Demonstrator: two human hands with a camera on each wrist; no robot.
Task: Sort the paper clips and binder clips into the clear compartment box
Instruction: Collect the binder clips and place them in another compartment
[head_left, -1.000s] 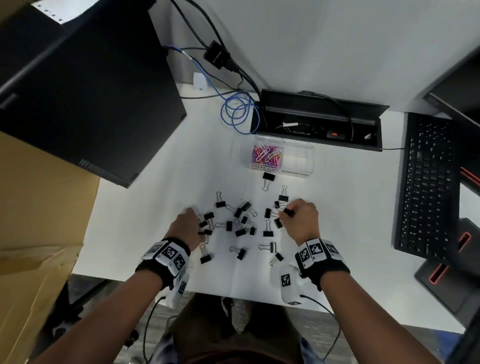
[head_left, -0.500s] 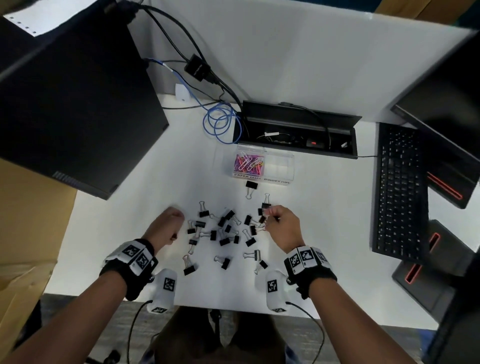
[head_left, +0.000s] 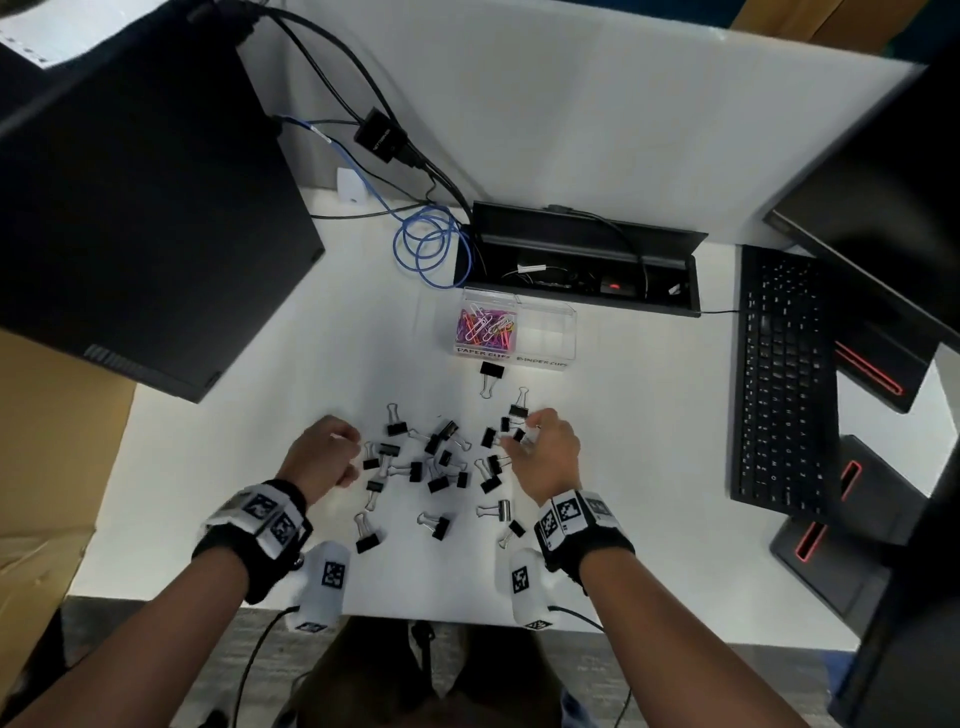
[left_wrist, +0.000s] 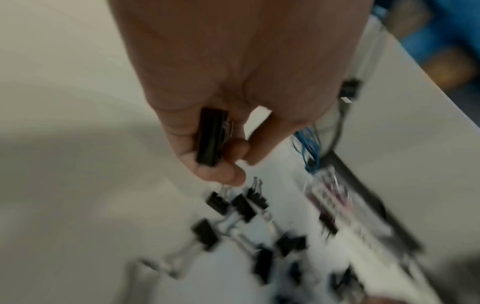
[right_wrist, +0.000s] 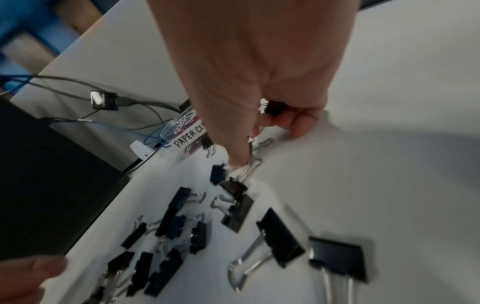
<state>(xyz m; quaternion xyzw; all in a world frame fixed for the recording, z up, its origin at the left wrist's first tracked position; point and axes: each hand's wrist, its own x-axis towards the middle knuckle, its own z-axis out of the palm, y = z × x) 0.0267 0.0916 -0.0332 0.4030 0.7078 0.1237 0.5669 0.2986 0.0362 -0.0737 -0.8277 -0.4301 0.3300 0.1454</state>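
Note:
Several black binder clips (head_left: 439, 457) lie scattered on the white desk (head_left: 260, 426) between my hands. My left hand (head_left: 327, 452) hovers at the pile's left edge, its fingers curled round a black binder clip (left_wrist: 210, 136). At the pile's right edge my right hand (head_left: 545, 447) keeps a binder clip (right_wrist: 274, 108) tucked in its curled fingers while thumb and forefinger pinch the wire handle of another clip (right_wrist: 235, 185) on the desk. The clear compartment box (head_left: 517, 332) stands beyond the pile, with coloured paper clips (head_left: 485, 328) in its left compartment; its right compartment looks empty.
A black computer tower (head_left: 135, 208) looms at the left. A black cable tray (head_left: 576, 260) and blue cable coil (head_left: 431, 244) sit behind the box. A keyboard (head_left: 784, 374) lies to the right, and a monitor (head_left: 872, 218) overhangs it. Another clip (head_left: 491, 374) lies just before the box.
The view has shifted, so the desk sits lower in frame. My left hand has drawn back a little from the pile. My right hand stays over the pile's right edge, fingers reaching among the clips.

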